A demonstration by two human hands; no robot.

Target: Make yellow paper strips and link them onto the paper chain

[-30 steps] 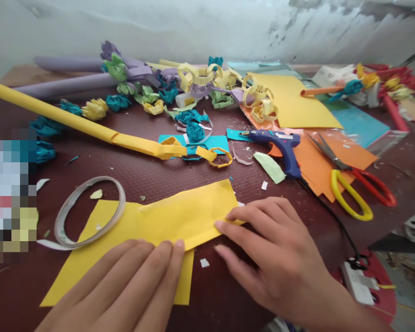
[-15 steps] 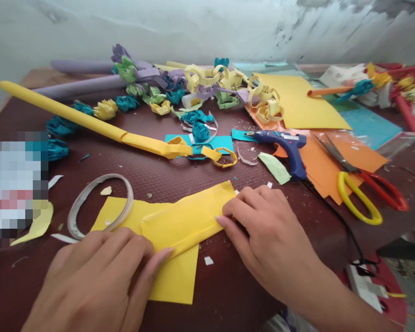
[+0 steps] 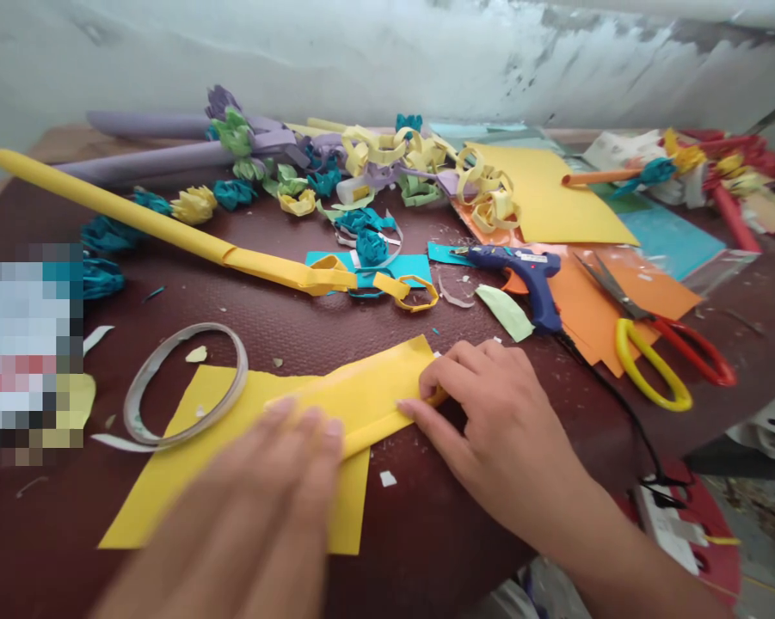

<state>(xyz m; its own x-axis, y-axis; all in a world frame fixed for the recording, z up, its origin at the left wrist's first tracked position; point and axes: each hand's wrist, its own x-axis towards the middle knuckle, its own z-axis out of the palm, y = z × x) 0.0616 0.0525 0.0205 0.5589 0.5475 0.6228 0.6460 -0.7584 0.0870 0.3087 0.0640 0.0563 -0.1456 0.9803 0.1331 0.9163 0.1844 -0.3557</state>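
Observation:
A folded yellow paper strip (image 3: 374, 378) lies slanted over a larger yellow sheet (image 3: 168, 490) on the dark red table. My right hand (image 3: 490, 413) pinches the strip's right end between thumb and curled fingers. My left hand (image 3: 251, 516), blurred, lies over the strip's left part with its fingers stretched out, fingertips on the paper. A roll of whitish tape (image 3: 135, 387) stands partly on the sheet's upper left.
Behind are a long yellow paper tube (image 3: 135, 219) with chain links, a blue glue gun (image 3: 538, 284), scissors (image 3: 651, 370) with yellow and red handles, orange sheets (image 3: 593, 331) and crumpled paper flowers (image 3: 232, 193). A pixelated patch covers the left edge.
My left hand has opened from its pinch and moved right and slightly up onto the strip. My right hand keeps its hold. The view has shifted slightly.

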